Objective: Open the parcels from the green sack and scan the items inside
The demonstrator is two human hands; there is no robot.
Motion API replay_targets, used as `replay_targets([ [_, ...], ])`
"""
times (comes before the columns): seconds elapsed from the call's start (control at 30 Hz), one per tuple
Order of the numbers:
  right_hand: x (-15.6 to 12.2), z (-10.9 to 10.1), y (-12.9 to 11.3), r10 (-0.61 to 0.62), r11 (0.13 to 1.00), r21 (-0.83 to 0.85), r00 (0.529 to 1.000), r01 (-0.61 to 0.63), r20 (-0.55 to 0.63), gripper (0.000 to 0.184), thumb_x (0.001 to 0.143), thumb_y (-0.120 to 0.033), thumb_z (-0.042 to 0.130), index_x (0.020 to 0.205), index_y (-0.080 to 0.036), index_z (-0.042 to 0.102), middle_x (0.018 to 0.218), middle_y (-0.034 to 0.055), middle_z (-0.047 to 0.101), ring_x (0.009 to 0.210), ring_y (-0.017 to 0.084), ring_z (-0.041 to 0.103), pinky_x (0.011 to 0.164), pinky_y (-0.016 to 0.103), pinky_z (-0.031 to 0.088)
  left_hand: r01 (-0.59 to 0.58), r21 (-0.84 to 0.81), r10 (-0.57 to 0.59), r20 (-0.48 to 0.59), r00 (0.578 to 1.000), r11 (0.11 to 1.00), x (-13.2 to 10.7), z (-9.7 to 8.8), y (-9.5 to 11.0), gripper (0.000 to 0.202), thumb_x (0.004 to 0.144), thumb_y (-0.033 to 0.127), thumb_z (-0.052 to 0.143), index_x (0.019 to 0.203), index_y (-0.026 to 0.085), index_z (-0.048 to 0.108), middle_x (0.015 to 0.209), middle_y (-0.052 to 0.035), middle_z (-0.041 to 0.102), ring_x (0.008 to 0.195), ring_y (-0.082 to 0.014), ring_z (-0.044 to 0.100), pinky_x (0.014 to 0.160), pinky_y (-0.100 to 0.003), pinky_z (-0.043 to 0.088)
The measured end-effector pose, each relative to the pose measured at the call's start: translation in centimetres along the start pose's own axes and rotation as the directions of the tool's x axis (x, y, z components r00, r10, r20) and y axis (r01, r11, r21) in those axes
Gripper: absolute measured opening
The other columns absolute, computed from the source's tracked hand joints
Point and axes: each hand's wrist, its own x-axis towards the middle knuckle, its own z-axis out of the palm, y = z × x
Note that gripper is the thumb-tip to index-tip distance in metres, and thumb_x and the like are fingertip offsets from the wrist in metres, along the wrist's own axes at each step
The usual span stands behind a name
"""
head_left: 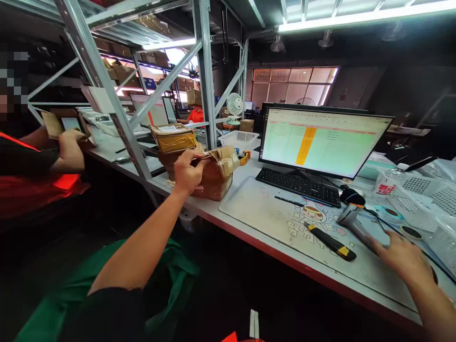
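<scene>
Two hands I watch: my L hand (188, 173) has its grip clamped on the top of the brown box (213, 185), which stands on the surface (210, 205) near its front edge; my R hand (402, 254) is at the grey scanner (356, 227) (if grip is closed, I cannot tell), w/ cutter (331, 243) nearby.

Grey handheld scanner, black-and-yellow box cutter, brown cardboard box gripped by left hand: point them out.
Grey handheld scanner (357, 229): head view, handle.
Black-and-yellow box cutter (329, 241): head view, mid-handle.
Brown cardboard box (213, 183): head view, side wall.
</scene>
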Motion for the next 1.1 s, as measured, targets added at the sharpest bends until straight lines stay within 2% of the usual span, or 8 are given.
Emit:
replay_targets([
  [0.13, 1.1, 2.4, 0.8, 0.072, 0.991, -0.123, 0.991, -0.059, 0.108, 0.105, 0.08, -0.091, 0.044, 0.156, -0.019, 0.054, 0.141, 0.0363, 0.063, 0.135, 0.056, 0.06, 0.112, 0.067, 0.049, 0.168, -0.464, -0.254, -0.129, 0.959, 0.87, -2.5, 0.5, 3.8, 0.038, 0.079, 0.044, 0.088, 0.086, 0.019, 0.06, 0.084, 0.0008, 0.066, 0.078, -0.0143, 0.062, 0.08, -0.026, 0.053],
  [0.27, 1.0, 1.3, -2.6, 0.04, 0.969, -0.245, 0.985, 0.003, 0.168, 0.075, 0.094, -0.061, 0.05, 0.147, -0.009, 0.06, 0.13, 0.0358, 0.069, 0.126, 0.051, 0.067, 0.104, 0.065, 0.055, 0.44, -0.735, -0.558, 0.102, 0.823, 0.515, -7.7, 5.1, 5.8, 0.051, 0.076, 0.054, 0.09, 0.086, 0.02, 0.053, 0.084, 0.001, 0.065, 0.073, -0.0131, 0.063, 0.073, -0.026, 0.056],
  [0.4, 1.7, 0.6, -7.5, 0.107, 0.961, -0.274, 0.963, -0.037, 0.246, 0.062, 0.092, -0.035, 0.057, 0.146, -0.003, 0.057, 0.133, 0.0307, 0.07, 0.125, 0.042, 0.07, 0.1, 0.051, 0.058, 0.562, -0.744, -0.631, 0.248, 0.735, 0.361, -12.6, 10.7, 6.3, 0.058, 0.07, 0.057, 0.093, 0.083, 0.021, 0.05, 0.083, 0.0008, 0.065, 0.073, -0.013, 0.063, 0.071, -0.025, 0.055],
  [0.57, 1.1, -0.8, -9.7, 0.133, 0.962, -0.262, 0.971, -0.078, 0.199, 0.051, 0.097, -0.044, 0.055, 0.13, -0.008, 0.068, 0.125, 0.0288, 0.073, 0.116, 0.042, 0.073, 0.09, 0.048, 0.058, 0.582, -0.632, -0.588, 0.236, 0.774, 0.512, -15.3, 14.9, 4.6, 0.056, 0.072, 0.065, 0.087, 0.084, 0.02, 0.055, 0.079, 0.0014, 0.06, 0.07, -0.0122, 0.056, 0.067, -0.023, 0.048],
  [0.67, -2.2, -3.4, -9.7, -0.119, 0.985, -0.106, 0.978, 0.138, 0.172, 0.043, 0.093, -0.053, 0.062, 0.117, -0.02, 0.075, 0.106, 0.0186, 0.079, 0.1, 0.038, 0.075, 0.082, 0.044, 0.056, 0.592, -0.572, -0.562, 0.257, 0.786, 0.567, -16.2, 15.7, 2.9, 0.053, 0.073, 0.062, 0.087, 0.084, 0.019, 0.058, 0.08, 0.0001, 0.061, 0.073, -0.013, 0.056, 0.07, -0.023, 0.047],
  [0.83, -9.1, -6.9, -11.0, -0.519, 0.854, 0.173, 0.826, 0.49, 0.219, 0.027, 0.083, -0.044, 0.073, 0.106, -0.03, 0.077, 0.096, 0.0062, 0.081, 0.086, 0.029, 0.074, 0.077, 0.036, 0.053, 0.632, -0.501, -0.546, 0.329, 0.771, 0.591, -17.2, 15.8, 1.2, 0.057, 0.081, 0.072, 0.076, 0.091, 0.02, 0.055, 0.086, -0.001, 0.062, 0.077, -0.015, 0.058, 0.074, -0.025, 0.048],
  [0.97, -9.9, -6.8, -11.9, -0.521, 0.853, 0.097, 0.83, 0.512, 0.201, 0.033, 0.083, -0.039, 0.072, 0.115, -0.03, 0.075, 0.104, 0.0061, 0.082, 0.092, 0.029, 0.075, 0.077, 0.035, 0.052, 0.647, -0.433, -0.517, 0.391, 0.762, 0.627, -17.6, 15.2, 1.5, 0.058, 0.088, 0.077, 0.066, 0.095, 0.02, 0.058, 0.092, -0.0029, 0.064, 0.084, -0.0174, 0.06, 0.078, -0.026, 0.049],
  [1.1, -6.1, -4.9, -11.1, -0.356, 0.922, -0.076, 0.91, 0.379, 0.212, 0.038, 0.089, -0.038, 0.069, 0.125, -0.028, 0.072, 0.109, 0.0083, 0.081, 0.1, 0.032, 0.075, 0.078, 0.036, 0.05, 0.649, -0.366, -0.466, 0.475, 0.747, 0.667, -18.0, 14.0, 1.7, 0.064, 0.091, 0.082, 0.06, 0.097, 0.018, 0.065, 0.092, -0.0054, 0.067, 0.092, -0.0217, 0.063, 0.085, -0.03, 0.05],
])
